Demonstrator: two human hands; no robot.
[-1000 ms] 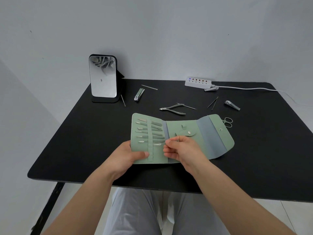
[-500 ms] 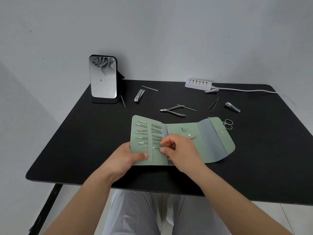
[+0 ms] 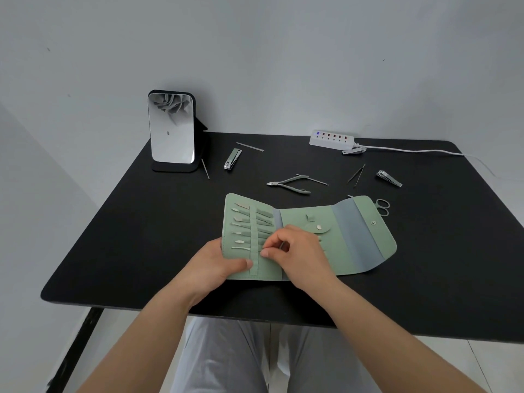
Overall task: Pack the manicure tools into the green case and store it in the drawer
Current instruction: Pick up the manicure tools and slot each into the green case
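arms: bare, no sleeves; trousers: light grey, creased

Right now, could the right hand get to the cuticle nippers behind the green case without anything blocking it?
Probably yes. The nippers lie on bare table just beyond the open case, nothing on top of them. But the right hand is pinching a tool at the case's slots, so it must let go first.

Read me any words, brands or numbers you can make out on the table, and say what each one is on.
No text is readable in this picture.
Power strip: small marks beside the sockets, too small and blurred to read.
Nail clipper by the mirror: no legible brand.
Green case: plain, with only metal snaps and no lettering.
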